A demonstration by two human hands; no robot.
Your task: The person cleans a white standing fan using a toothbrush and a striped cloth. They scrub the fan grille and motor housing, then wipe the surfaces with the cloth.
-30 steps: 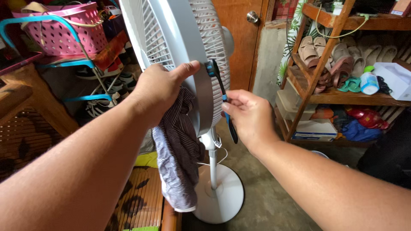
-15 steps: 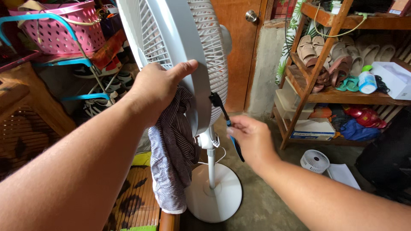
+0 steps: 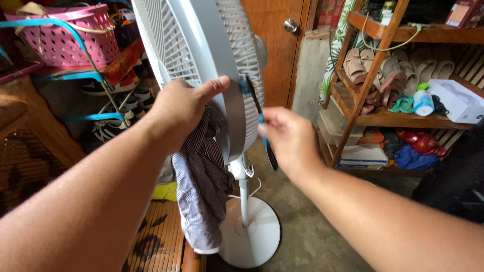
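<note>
A white stand fan with a round base stands in front of me. My left hand grips the rim of the fan's cage, thumb on top, and holds a striped cloth that hangs down beside the pole. My right hand holds a black and blue toothbrush, its head pressed against the rear grille at the rim. The right hand is slightly blurred.
A wooden door is behind the fan. To the right a wooden shelf carries sandals, a white bottle and boxes. A pink basket sits on a blue rack with shoes at the left. A woven mat lies below.
My right hand dropped the toothbrush down along the grille, then brought it back up to the rim. My left hand stayed on the cage with the cloth.
</note>
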